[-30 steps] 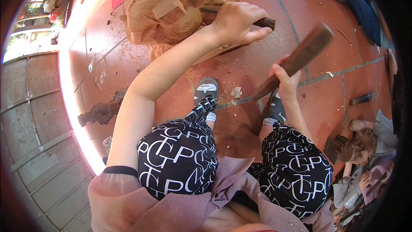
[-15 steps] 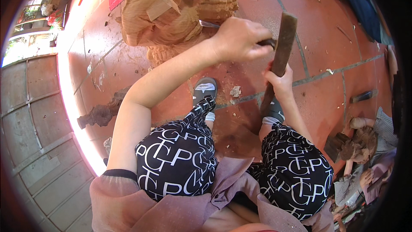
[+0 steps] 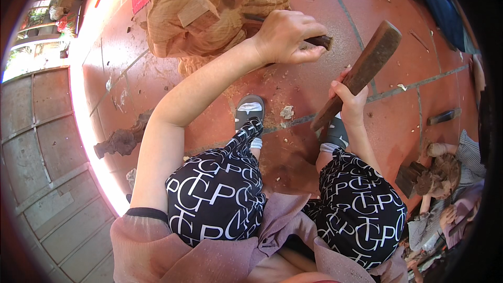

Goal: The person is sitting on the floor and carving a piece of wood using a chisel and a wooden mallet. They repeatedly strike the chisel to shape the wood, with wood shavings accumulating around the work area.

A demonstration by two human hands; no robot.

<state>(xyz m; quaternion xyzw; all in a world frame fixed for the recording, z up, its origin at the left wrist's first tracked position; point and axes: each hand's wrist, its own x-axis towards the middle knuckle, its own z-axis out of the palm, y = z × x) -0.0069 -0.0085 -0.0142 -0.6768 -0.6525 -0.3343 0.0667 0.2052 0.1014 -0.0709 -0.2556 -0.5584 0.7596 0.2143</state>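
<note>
My left hand [image 3: 290, 36] is closed around a chisel with a dark handle [image 3: 320, 42], its metal end pointing left at the carving. The large pale-brown wood carving [image 3: 173, 26] lies on the floor in front of me, with a raised square block on its surface. My left hand covers part of the chisel, and I cannot tell whether its edge touches the wood. In my right hand [image 3: 351, 102] is a long, flat-sided wooden mallet [image 3: 369, 57], tilted with its far end up and to the right, apart from the chisel handle.
Wood chips [image 3: 286, 112] are scattered over the red tile floor [image 3: 309, 173]. A dark, knobbly wood piece [image 3: 123, 136] lies at left, near a grey panelled surface [image 3: 47, 126]. To the right are a dark-handled tool [image 3: 443, 117], brown wood pieces [image 3: 437, 175] and striped cloth [image 3: 471, 152].
The mallet has swung away from the chisel handle and tilted to the right. My left hand has shifted slightly up and left with the chisel, showing more of its handle.
</note>
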